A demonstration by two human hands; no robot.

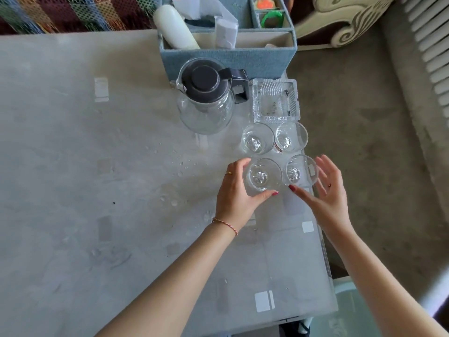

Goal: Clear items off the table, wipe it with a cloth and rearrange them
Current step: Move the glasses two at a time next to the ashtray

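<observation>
Several clear drinking glasses stand in a square group near the glass table's (97, 166) right edge. My left hand (237, 193) curls round the near left glass (263, 175), thumb at its front and fingers on its left side. My right hand (326, 190) is spread beside the near right glass (301, 170), thumb tip close to its base, fingers straight and not clearly touching. Two more glasses, a left one (258, 138) and a right one (291, 136), stand behind. A glass jug with a dark lid (206, 98) and a ribbed glass ashtray (275, 100) sit further back.
A blue fabric organiser box (228, 57) holding a white bottle (173, 26) and papers stands at the table's far edge. Water droplets speckle the table's middle. The table's right edge runs just beyond the glasses, with carpet (359, 132) below. A sofa and radiator lie beyond.
</observation>
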